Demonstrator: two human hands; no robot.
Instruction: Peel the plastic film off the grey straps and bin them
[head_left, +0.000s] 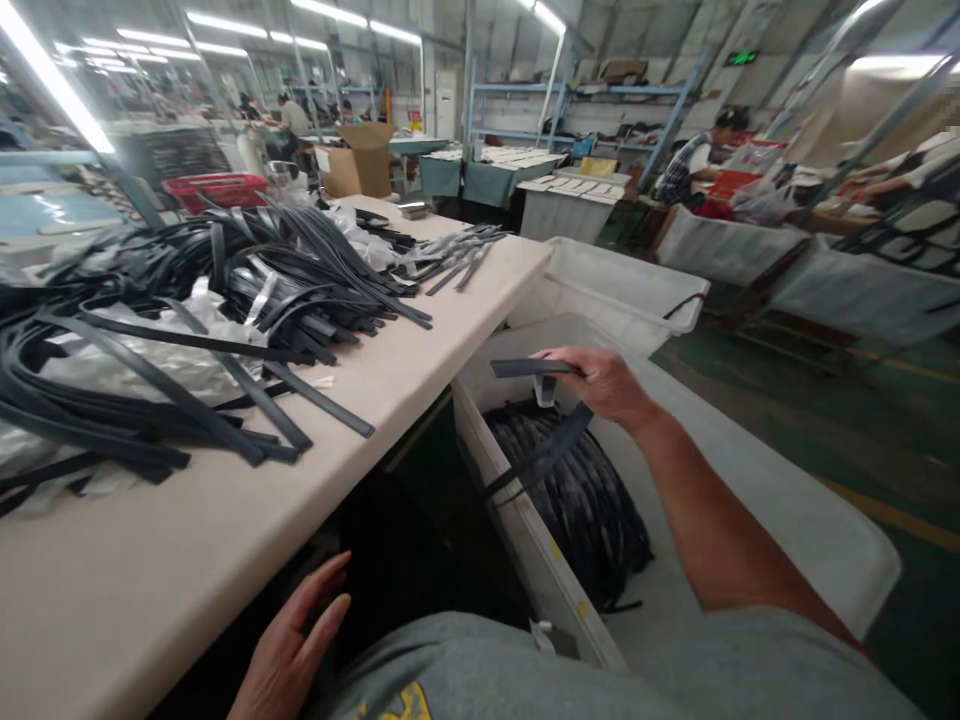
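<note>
My right hand (600,380) grips a dark, flat strip (525,368) over a large white plastic bin (660,400). One end of the strip sticks out to the left of my fingers, and another length hangs below them toward the bin's left wall. Beneath it in the bin lies a thick bundle of dark strips (577,500). My left hand (289,640) is low beside the table edge, fingers apart, with nothing in it.
On the pale table (420,370) to the left lies a big heap of dark strips (285,260) mixed with clear plastic wrapping (172,350). Behind it are a red basket (214,190) and a cardboard box (356,165). A second white bin (622,280) stands beyond. Other people work farther back.
</note>
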